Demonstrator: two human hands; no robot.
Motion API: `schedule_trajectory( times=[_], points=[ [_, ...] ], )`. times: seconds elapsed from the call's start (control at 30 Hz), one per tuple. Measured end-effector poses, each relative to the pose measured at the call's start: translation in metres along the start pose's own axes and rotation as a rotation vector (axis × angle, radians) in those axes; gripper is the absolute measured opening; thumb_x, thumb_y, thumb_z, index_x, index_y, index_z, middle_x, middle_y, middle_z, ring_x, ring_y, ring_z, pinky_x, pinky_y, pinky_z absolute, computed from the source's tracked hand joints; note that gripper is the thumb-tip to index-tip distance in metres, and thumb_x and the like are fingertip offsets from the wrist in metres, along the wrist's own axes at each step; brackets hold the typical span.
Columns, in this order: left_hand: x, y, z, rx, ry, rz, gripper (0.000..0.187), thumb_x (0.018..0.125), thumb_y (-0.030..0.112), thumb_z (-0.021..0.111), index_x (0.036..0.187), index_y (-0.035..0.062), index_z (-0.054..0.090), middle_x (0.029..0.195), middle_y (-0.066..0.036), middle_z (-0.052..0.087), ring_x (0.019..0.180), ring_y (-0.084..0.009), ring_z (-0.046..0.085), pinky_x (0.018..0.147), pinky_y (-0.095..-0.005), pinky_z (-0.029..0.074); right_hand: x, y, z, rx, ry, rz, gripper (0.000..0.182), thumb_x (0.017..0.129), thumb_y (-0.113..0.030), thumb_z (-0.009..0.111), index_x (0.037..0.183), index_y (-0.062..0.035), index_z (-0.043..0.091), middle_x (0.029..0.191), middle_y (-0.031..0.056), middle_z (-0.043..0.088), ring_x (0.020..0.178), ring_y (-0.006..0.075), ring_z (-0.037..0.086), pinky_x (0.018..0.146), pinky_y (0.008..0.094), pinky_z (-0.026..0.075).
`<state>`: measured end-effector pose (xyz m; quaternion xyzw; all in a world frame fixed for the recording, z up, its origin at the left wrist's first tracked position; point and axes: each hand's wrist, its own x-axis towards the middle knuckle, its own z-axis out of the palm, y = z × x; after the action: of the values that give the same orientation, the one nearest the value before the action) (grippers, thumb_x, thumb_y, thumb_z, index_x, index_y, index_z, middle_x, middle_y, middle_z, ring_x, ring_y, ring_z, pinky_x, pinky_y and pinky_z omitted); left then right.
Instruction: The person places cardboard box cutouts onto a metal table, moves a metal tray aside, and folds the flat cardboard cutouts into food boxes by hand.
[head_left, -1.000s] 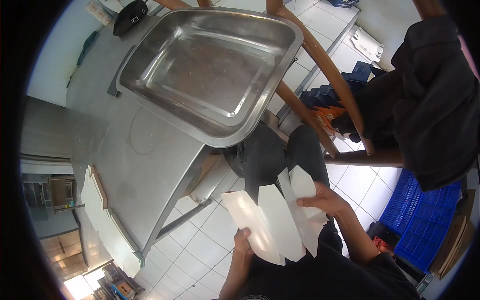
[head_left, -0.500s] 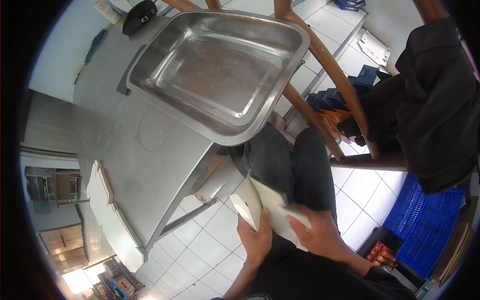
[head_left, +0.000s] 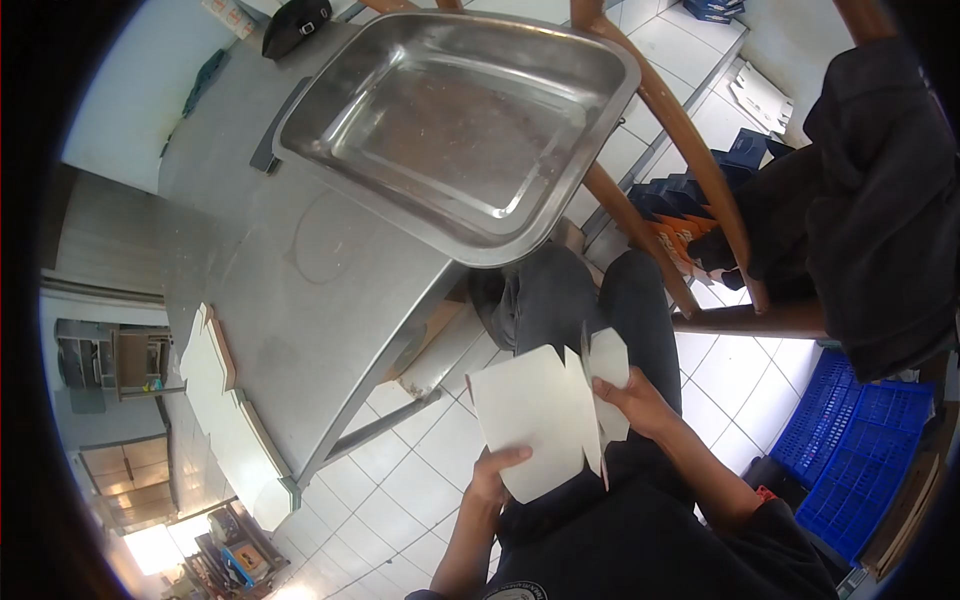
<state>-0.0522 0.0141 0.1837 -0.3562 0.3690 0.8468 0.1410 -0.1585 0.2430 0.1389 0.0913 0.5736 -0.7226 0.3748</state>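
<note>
A cream-white cardboard box blank (head_left: 530, 415) with creased, notched flaps is over my lap. My left hand (head_left: 492, 474) grips its lower left edge, thumb lying on the pale face and fingers hidden beneath. On the other side, my right hand (head_left: 637, 402) pinches a narrower end flap (head_left: 610, 360), which stands bent up from the main panel. To the left, a stack of similar flat blanks (head_left: 235, 430) lies along the edge of the metal table (head_left: 350, 260).
A deep stainless steel tray (head_left: 450, 140) takes up the table's near corner. Beyond it lies a black pouch (head_left: 296, 27). Wooden chair legs (head_left: 690, 140), dark cloth (head_left: 880, 200), blue-and-orange boxes (head_left: 690, 210) and blue plastic crates (head_left: 860, 460) are on the right.
The box blank was half folded between my hands; now it is spread wider, its broad face turned up. My hands have moved apart, and the right has risen slightly. The view has shifted a little.
</note>
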Motion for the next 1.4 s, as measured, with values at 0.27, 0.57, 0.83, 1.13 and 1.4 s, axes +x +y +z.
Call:
schedule_trajectory(
  times=[0.27, 0.57, 0.83, 1.13, 1.4],
  points=[
    [-0.002, 0.032, 0.021, 0.398, 0.098, 0.345, 0.029, 0.086, 0.003, 0.071, 0.112, -0.0094, 0.066, 0.099, -0.013, 0.073, 0.086, -0.0210, 0.071, 0.077, -0.0306, 0.056, -0.038, -0.088, 0.008, -0.741, 0.492, -0.230, 0.031, 0.101, -0.020, 0.059, 0.122, 0.0020, 0.063, 0.091, 0.0243, 0.072, 0.082, 0.0330, 0.073, 0.075, 0.0388, 0.055],
    [-0.025, 0.019, 0.065, 0.652, 0.235, 0.434, 0.022, 0.090, 0.009, 0.073, 0.106, -0.0062, 0.071, 0.095, -0.010, 0.074, 0.086, -0.0145, 0.069, 0.076, -0.0295, 0.054, -0.064, -0.104, 0.045, -0.790, 0.539, -0.444, 0.059, 0.086, -0.023, 0.079, 0.131, 0.0035, 0.050, 0.110, 0.0284, 0.067, 0.103, 0.0430, 0.067, 0.089, 0.0463, 0.053],
    [-0.034, 0.002, 0.072, 0.848, 0.009, 0.624, 0.023, 0.082, 0.012, 0.081, 0.087, 0.0000, 0.062, 0.075, -0.009, 0.066, 0.068, -0.0145, 0.065, 0.062, -0.0303, 0.050, -0.027, -0.066, 0.036, -0.827, 0.795, -0.462, 0.057, 0.083, -0.015, 0.079, 0.128, 0.0022, 0.050, 0.113, 0.0262, 0.063, 0.101, 0.0464, 0.064, 0.087, 0.0472, 0.053],
    [0.000, -0.024, 0.070, 0.782, 0.069, 0.650, 0.021, 0.087, 0.012, 0.076, 0.096, -0.0008, 0.062, 0.078, -0.007, 0.068, 0.071, -0.0144, 0.066, 0.065, -0.0314, 0.052, -0.047, -0.057, 0.071, -0.762, 0.541, -0.540, 0.022, 0.094, -0.011, 0.064, 0.113, 0.0011, 0.067, 0.099, 0.0221, 0.070, 0.084, 0.0397, 0.071, 0.069, 0.0408, 0.056],
    [0.029, 0.029, 0.025, 0.508, 0.153, 0.589, 0.031, 0.099, 0.017, 0.066, 0.118, -0.0070, 0.065, 0.101, -0.012, 0.073, 0.088, -0.0196, 0.068, 0.082, -0.0347, 0.053, -0.057, -0.087, -0.017, -0.467, 0.419, -0.352, 0.033, 0.104, -0.024, 0.057, 0.118, 0.0053, 0.064, 0.099, 0.0211, 0.073, 0.086, 0.0258, 0.073, 0.079, 0.0350, 0.054]
  ],
)
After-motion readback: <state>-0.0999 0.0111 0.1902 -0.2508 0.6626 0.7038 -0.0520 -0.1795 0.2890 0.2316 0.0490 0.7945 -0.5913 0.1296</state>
